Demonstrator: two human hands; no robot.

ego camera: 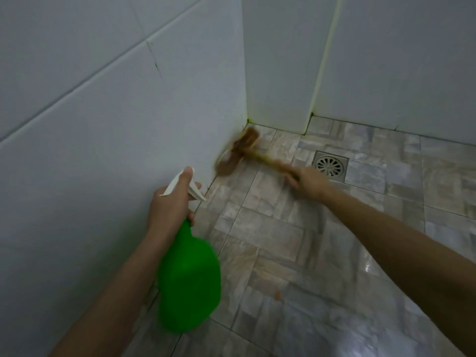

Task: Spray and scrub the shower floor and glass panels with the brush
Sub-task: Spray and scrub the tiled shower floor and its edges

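The left hand (168, 202) is gripping the neck of the spray bottle (190, 279), its fingers curling round it and its thumb (186, 176) lying along the top of the white head. The bare left forearm (123, 284) is slanting up from the bottom left. The right arm (399, 235) is stretching nearly straight from the right edge. The right hand (310, 182), blurred, is clutching the handle of the brush (239, 153).
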